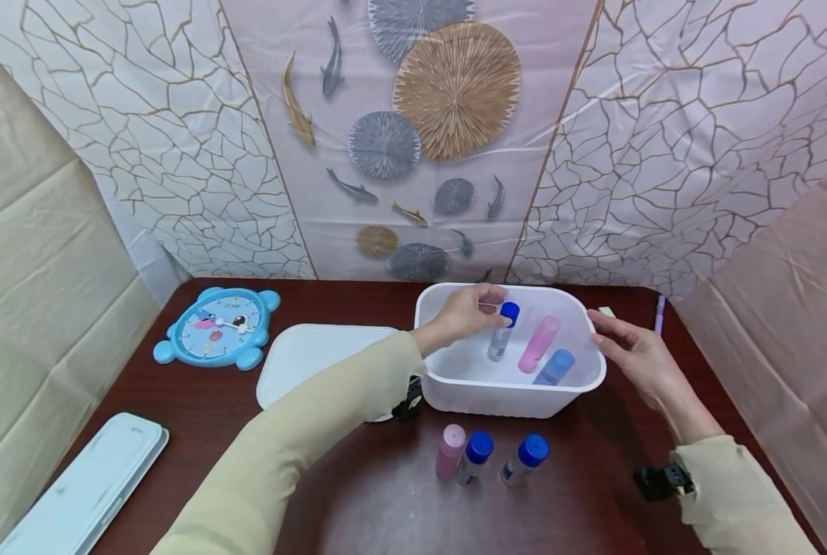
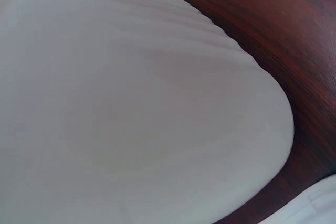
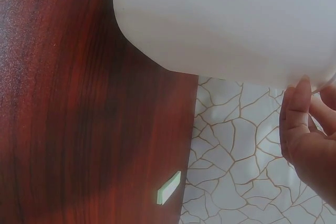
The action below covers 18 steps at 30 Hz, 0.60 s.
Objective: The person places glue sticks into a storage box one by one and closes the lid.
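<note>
My left hand [image 1: 460, 314] reaches over the white plastic bin [image 1: 510, 397] and pinches a small clear bottle with a blue cap [image 1: 500, 339] near its top. The bottle stands slightly tilted inside the bin. Beside it in the bin lie a pink bottle [image 1: 540, 344] and a blue bottle [image 1: 555, 368]. At the bin's right end, my right hand [image 1: 642, 356] holds the rim, with fingertips against the outer wall in the right wrist view. The left wrist view shows mostly the bin's outer wall [image 2: 157, 108]; the left fingers are out of sight there.
In front of the bin stand a pink bottle [image 1: 451, 451] and two blue-capped clear bottles [image 1: 475, 456] [image 1: 524, 459]. Left are a white lid [image 1: 316, 354], a blue toy clock [image 1: 215, 327] and a long white case [image 1: 83, 486]. A purple pen [image 1: 660, 314] and pale green block [image 3: 168, 188] lie right.
</note>
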### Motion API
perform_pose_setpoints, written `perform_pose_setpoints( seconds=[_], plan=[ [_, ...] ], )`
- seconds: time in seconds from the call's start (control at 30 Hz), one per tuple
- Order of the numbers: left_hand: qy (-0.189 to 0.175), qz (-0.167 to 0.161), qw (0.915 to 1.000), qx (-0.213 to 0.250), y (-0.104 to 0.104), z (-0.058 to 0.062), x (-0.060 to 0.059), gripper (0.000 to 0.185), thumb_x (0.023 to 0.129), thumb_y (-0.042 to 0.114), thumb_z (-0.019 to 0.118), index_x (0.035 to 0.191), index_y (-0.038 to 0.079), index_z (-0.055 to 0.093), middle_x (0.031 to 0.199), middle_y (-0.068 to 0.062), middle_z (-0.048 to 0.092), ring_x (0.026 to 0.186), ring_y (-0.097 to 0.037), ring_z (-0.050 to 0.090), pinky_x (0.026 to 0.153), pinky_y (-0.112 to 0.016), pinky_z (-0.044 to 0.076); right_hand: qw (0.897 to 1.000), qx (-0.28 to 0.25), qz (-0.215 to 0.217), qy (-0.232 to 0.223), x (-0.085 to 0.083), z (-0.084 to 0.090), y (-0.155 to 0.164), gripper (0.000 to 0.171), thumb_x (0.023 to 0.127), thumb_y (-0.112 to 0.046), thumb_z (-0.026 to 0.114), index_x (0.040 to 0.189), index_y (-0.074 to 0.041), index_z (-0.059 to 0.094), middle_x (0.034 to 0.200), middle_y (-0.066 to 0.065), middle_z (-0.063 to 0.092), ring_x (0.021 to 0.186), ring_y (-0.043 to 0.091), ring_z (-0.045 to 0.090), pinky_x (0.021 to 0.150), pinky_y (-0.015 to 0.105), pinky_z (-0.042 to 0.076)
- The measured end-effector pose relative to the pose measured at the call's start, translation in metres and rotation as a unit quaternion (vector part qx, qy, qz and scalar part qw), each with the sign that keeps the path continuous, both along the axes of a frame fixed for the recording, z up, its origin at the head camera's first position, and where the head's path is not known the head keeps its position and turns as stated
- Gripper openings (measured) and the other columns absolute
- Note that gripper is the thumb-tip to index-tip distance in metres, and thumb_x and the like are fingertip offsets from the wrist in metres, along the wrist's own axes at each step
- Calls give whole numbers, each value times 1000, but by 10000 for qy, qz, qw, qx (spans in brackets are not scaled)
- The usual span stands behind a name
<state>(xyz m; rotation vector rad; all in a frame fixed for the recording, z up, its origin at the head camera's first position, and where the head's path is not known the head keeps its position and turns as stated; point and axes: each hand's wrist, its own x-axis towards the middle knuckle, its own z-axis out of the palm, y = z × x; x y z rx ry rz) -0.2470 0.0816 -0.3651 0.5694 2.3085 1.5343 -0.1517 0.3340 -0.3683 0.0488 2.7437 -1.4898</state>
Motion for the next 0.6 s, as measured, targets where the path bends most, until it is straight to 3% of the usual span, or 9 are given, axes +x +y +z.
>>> perform_pose_setpoints(
  seconds=[0.17,0.33,0.47,0.6],
  plan=[
    [-67,-348,9980,516,-25,16,17,46,83,13,72,126,6,57,126,-9,60,112,-20,60,88,-20,50,10000,-19,4,30,0,1,-1,57,97,-30,51,143,1,34,146,27,31,137,42,21,78,0,40],
    [-122,-765,9911,1083,-59,29,46,37,85,9,69,120,1,60,118,-15,63,97,-13,63,83,-22,52,10000,51,-6,40,0,3,0,58,97,-31,51,143,1,34,146,27,32,138,40,20,80,1,41],
    [-133,-950,9886,1162,-83,23,70,32,83,7,71,113,0,63,110,-15,66,90,-9,63,81,-22,52,10000,-6,23,7,-1,3,1,58,97,-30,52,143,1,34,146,26,32,139,39,18,78,-1,39],
    [-293,-1203,9844,1254,-102,8,90,32,80,3,71,110,-3,62,109,-20,65,98,-20,64,83,-25,53,10000,-74,58,-30,-1,0,1,59,97,-30,52,143,1,33,146,27,30,139,40,17,77,-1,39]
  ],
)
